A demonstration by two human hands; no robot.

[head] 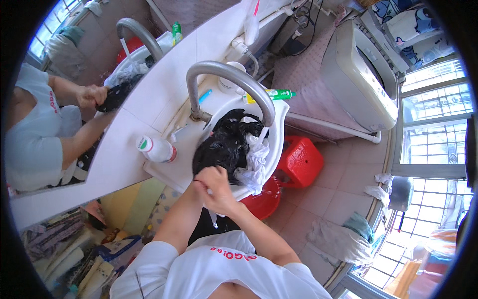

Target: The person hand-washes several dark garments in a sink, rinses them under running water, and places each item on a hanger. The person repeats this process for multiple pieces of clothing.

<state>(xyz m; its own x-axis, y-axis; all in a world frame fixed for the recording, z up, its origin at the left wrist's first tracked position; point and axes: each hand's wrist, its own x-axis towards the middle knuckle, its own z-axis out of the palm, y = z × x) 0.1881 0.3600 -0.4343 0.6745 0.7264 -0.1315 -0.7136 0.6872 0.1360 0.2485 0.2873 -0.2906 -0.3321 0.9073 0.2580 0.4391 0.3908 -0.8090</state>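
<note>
Wet black cloth (224,145) fills much of the white washbasin (278,149) and stretches to its near rim. There my right hand (216,187) is closed on the cloth, lying over my left hand (200,188). Most of the left hand's fingers are hidden beneath it; the mirror (71,112) also shows both hands together on black fabric. A twisted wet white cloth (255,164) lies along the basin's right side, partly over the rim. Water runs onto it from the curved metal faucet (231,69).
A white bottle (158,149) stands left of the basin. Behind the faucet are a white mug (229,80) and a green-and-yellow tube (269,96). A red plastic stool (302,160) and red tub (263,202) sit on the floor at right. A washing machine (354,74) stands beyond.
</note>
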